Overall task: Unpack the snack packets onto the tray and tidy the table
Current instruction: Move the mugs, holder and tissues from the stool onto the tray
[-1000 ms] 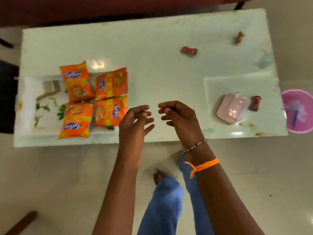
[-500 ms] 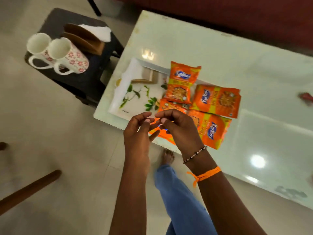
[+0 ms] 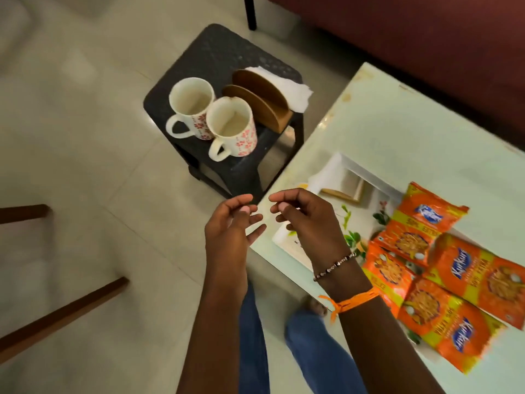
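Several orange snack packets (image 3: 426, 268) lie on a white tray (image 3: 341, 169) with a leaf pattern, near the left end of the pale glass table (image 3: 412, 132). My left hand (image 3: 230, 226) hangs over the floor just left of the table's corner, fingers loosely curled, holding nothing. My right hand (image 3: 309, 220) hovers over the tray's near left corner, fingers loosely curled and empty. The fingertips of both hands are a small gap apart.
A black plastic stool (image 3: 216, 61) stands left of the table with two floral mugs (image 3: 210, 118), a wooden napkin holder (image 3: 261, 98) and white tissue (image 3: 292, 92). Dark wooden furniture legs (image 3: 59, 314) cross the floor at left. A maroon sofa (image 3: 426, 38) is behind the table.
The view has swung left, from the table's middle to its left end and the stool. Both hands stay raised, close together and empty, now over the table corner and floor.
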Demonstrator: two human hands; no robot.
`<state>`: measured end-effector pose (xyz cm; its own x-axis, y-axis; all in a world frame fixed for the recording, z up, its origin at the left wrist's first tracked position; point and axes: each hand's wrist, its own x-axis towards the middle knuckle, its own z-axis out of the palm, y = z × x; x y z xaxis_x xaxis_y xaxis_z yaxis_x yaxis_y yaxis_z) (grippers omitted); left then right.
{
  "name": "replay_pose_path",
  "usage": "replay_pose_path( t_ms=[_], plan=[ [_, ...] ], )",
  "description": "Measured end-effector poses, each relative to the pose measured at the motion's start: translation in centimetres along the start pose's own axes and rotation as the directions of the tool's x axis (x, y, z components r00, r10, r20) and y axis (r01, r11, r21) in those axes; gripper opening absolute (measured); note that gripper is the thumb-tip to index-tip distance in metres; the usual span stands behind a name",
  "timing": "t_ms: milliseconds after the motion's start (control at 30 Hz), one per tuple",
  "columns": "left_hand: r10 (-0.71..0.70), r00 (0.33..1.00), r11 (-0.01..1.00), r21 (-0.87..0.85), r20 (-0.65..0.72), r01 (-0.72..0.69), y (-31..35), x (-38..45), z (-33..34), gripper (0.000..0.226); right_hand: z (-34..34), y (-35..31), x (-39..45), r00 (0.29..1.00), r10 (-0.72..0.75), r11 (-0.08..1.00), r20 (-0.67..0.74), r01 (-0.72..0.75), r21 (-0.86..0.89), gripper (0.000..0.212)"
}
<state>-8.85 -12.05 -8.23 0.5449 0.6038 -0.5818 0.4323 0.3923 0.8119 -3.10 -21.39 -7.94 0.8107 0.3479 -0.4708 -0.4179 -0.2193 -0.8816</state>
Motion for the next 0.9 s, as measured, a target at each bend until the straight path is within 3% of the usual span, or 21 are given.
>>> replay_pose_path(
  t_ms=[233,367,667,900],
  plan=[
    [-0.029,0.998,0.999,-0.027,-0.048,0.028,4.1,8.8,-3.9,0.020,7.3,-0.7,6.5,0.991,0.102,0.995,-0.087,-0.099,0.031,0.022],
    [-0.012,0.996,0.996,0.088,-0.093,0.020,6.2,14.0,-5.9,0.023,11.4,-0.4,10.1,0.949,0.219,0.975,-0.226,-0.204,0.090,0.020],
    [0.023,0.997,0.885,0.463,0.070,-0.053,7.3,20.4,-7.2,0.025,14.4,0.1,13.2,0.883,0.249,0.967,-0.397,-0.251,0.048,0.021],
    [0.096,0.976,0.872,0.457,0.195,-0.177,6.4,20.0,-7.3,0.021,14.2,0.4,12.1,0.861,0.185,0.981,-0.474,-0.190,0.038,0.010]
  ],
)
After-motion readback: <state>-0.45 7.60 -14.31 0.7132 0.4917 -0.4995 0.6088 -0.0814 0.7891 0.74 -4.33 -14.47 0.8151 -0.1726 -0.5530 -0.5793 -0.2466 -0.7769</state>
